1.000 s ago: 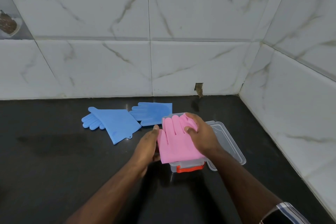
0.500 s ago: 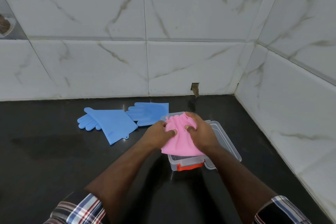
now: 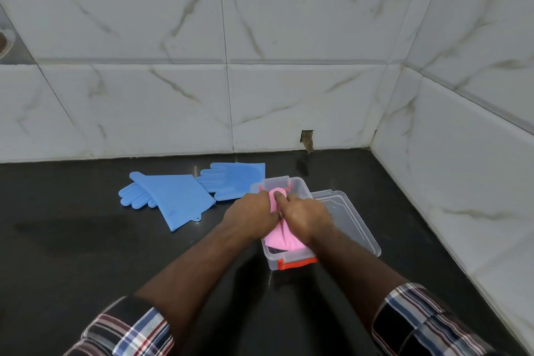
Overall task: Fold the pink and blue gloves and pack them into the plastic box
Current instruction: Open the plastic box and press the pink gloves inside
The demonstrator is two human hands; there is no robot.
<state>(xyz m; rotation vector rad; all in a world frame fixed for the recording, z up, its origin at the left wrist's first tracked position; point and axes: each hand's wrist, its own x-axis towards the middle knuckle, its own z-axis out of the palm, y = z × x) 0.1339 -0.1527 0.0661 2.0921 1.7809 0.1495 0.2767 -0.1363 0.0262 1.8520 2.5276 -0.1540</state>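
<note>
A clear plastic box (image 3: pixel 297 186) with an orange clasp sits on the black counter, its lid (image 3: pixel 349 220) lying open on its right side. A folded pink glove (image 3: pixel 281 240) is bunched inside the box. My left hand (image 3: pixel 248 218) and my right hand (image 3: pixel 303 217) both grip the pink glove over the box, fingers curled into its folds. Two blue gloves lie flat on the counter to the left: one larger (image 3: pixel 170 199), one (image 3: pixel 234 180) touching the box's far left corner.
White marble-patterned tiled walls (image 3: pixel 289 95) close off the back and the right side of the black counter (image 3: pixel 86 240). A small hole (image 3: pixel 307 140) shows in the back wall just above the counter.
The pink glove lay spread flat over the box; both hands have bunched and folded it down into the box. My left hand moved from the glove's edge onto it.
</note>
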